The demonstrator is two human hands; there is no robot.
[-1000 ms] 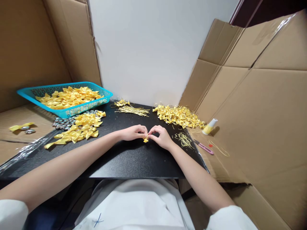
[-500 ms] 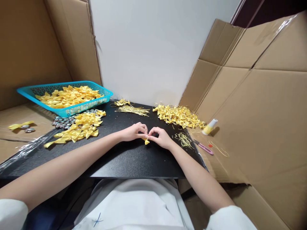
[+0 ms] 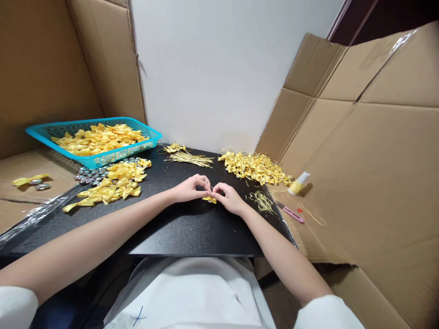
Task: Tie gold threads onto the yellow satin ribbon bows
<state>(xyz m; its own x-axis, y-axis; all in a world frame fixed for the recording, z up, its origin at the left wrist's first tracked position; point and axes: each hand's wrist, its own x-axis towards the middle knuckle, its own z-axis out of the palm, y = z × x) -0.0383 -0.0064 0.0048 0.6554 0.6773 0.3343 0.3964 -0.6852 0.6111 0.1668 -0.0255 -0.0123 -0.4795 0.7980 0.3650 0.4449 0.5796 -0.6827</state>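
My left hand (image 3: 194, 188) and my right hand (image 3: 229, 197) meet over the middle of the black tabletop (image 3: 185, 228). Between their fingertips is a small yellow ribbon bow (image 3: 209, 199), partly covered by the fingers. Thumb and forefinger of each hand are pinched together at it. A thin gold cord seems to loop up just above the fingertips, too fine to follow. Beyond my hands lies a bundle of gold cords (image 3: 192, 159).
At left stand a turquoise basket (image 3: 92, 161) of yellow bows, loose bows (image 3: 113, 188) and silver bells or beads (image 3: 91, 175). On the right are a pile of corded bows (image 3: 255, 167), cord scraps (image 3: 262, 201), a pink-handled cutter (image 3: 293, 214) and a thread spool (image 3: 299, 183). Cardboard walls (image 3: 377, 173) flank the table.
The bow between my fingertips has turned from hanging downward to lying more sideways. Both hands stay in nearly the same place, still pinched.
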